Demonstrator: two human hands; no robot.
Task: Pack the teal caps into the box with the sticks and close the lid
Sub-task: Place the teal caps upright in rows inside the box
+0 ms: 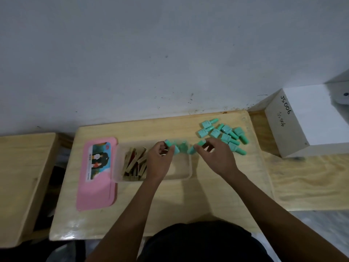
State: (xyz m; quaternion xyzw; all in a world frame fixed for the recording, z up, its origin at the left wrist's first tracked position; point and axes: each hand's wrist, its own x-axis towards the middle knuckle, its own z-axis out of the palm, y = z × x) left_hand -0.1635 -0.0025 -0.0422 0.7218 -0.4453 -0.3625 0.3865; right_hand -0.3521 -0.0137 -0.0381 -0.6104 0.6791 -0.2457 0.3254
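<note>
While the pink lid [96,173] lies open leftward and sticks [134,163] crowd that end of the box [181,176], I see my left hand [159,157] pinching teal caps [175,148] over it. My right hand [217,156] pinches another [201,143]; the pile [224,134] waits right. Hasty releases could bounce caps out.

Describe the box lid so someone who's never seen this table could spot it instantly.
Start at the light wooden table against the white wall, then find the clear plastic box holding the wooden sticks near its middle. The lid lies flat, open, against the box's left end. It is the only pink thing there, with a picture label on it.
</note>
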